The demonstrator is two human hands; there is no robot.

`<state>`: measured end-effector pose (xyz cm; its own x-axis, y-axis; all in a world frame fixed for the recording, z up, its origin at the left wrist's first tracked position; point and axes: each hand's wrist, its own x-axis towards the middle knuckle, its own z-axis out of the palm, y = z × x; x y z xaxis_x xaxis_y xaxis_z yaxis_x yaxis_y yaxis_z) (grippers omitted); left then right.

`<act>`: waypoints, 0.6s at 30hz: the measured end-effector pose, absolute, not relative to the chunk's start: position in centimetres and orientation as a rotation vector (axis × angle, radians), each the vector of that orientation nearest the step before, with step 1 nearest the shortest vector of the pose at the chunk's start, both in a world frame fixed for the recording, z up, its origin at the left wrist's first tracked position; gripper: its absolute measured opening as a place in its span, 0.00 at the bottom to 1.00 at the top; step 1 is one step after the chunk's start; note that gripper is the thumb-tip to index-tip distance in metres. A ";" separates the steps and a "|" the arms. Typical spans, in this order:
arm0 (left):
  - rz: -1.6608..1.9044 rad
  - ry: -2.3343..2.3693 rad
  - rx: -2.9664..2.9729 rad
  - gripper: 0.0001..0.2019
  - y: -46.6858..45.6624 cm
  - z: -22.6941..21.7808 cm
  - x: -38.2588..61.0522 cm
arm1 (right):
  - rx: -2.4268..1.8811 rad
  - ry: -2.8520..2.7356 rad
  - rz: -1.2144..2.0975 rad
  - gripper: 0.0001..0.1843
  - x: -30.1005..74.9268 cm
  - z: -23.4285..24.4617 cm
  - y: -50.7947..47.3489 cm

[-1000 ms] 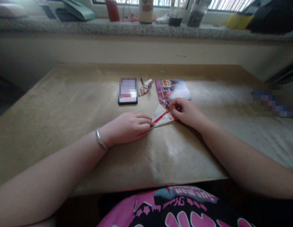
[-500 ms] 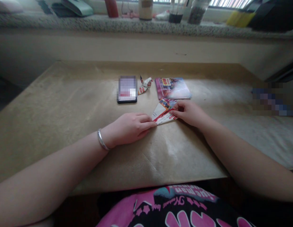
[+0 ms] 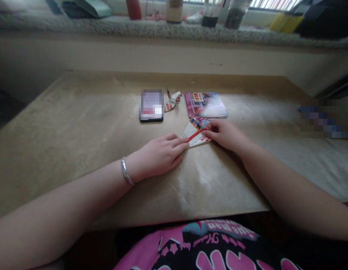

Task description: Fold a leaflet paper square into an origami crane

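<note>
One phone (image 3: 151, 105) lay on the tabletop (image 3: 78, 131). One small paper crane (image 3: 172, 101) sat just at its 3 o'clock, and one glossy leaflet (image 3: 205, 104) lay farther toward 3 o'clock. One folded paper (image 3: 195, 132) lay at the crane's 5 o'clock, between two hands. The left hand (image 3: 159, 154), with one bracelet (image 3: 126, 171) on its wrist, rested palm down with its fingers stretched toward 2 o'clock. Its grip was flat and unclosed, the fingertips pressing the paper's left corner. The right hand (image 3: 224, 134), angled in from 4 o'clock, was curled, its grip pinched on the paper's right edge.
</note>
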<state>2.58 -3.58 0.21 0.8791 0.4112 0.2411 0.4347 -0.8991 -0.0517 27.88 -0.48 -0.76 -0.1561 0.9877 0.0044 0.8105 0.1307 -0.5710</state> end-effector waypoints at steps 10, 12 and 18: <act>-0.346 -0.687 -3.007 0.20 -3.4 0.0 2.6 | -1.715 -2.044 0.463 0.07 27.8 -0.7 -0.7; -0.348 -0.689 -3.007 0.20 -3.4 0.0 2.6 | -1.620 -2.096 0.239 0.05 27.7 -0.5 -1.2; -0.352 -0.668 -2.991 0.20 -3.5 0.0 2.6 | -1.018 -2.608 0.158 0.11 26.3 0.5 -3.0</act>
